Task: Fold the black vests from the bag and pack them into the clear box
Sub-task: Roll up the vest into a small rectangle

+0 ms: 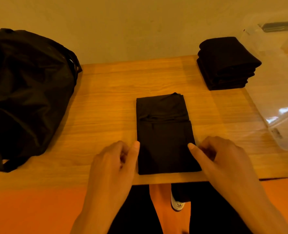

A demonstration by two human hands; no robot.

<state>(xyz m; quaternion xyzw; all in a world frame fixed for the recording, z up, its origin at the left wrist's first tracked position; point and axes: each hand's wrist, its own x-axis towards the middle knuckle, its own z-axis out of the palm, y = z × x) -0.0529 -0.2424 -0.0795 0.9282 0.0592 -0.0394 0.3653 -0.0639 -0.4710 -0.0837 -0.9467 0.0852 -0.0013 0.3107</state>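
Worktop (106,92): wooden, with a plain wall beyond its far edge and an orange floor (30,208) below its near edge.
Bag (25,92): black and slumped, filling the worktop's left end from the far edge almost to the near one; a strap lies flat by the near-left corner.
Clear box (278,92): see-through plastic, at the right edge of the worktop, reaching from the far corner toward the near one; what it stands on cannot be told.
Stack of folded vests (227,65): several black layers piled at the far-right corner, just beside the clear box and outside it.
Vest (165,132): black, folded to a long narrow rectangle, lying flat at the middle of the near edge, its length running away from the person.
Right grip (224,159): thumb laid on the vest's right edge near the near end, the other fingers curled in at that edge, pinching the cloth.
Left grip (112,166): thumb along the vest's left edge, fingers curled just beside it, holding that edge.
Shoe (177,202): white toe showing under the near edge, between dark trouser legs.
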